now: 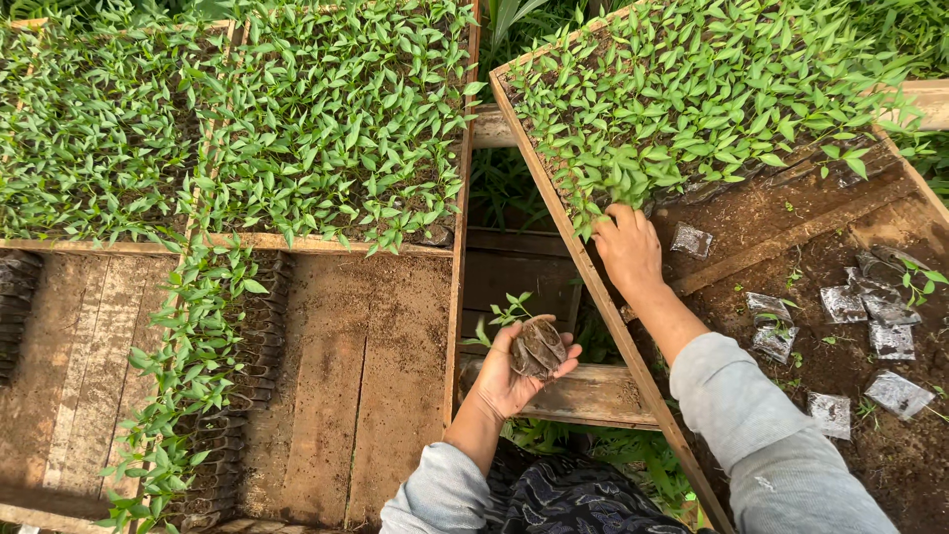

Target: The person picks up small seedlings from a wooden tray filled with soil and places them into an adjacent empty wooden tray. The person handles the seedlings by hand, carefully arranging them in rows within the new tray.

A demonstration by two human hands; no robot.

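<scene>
**Seedling pot in one hand, the other reaching into the tray**

The left hand (514,371) is turned palm up near the middle of the scene, its grip cupped loosely around a small dark soil pot (537,346) with a seedling (509,310) leaning out to the left. The pot lies in the palm, above the gap between the two wooden frames.

The right hand (629,247) reaches farther and to the right, over the slanted edge of the right wooden tray (554,188). Its fingers are tucked into the near edge of the dense green seedlings (692,89); whether the grip has closed on anything there, I cannot tell.

Empty flattened plastic bags (870,316) lie scattered on bare soil at the right. At the left, a row of potted seedlings (198,386) stands along a wooden box (356,386).
</scene>
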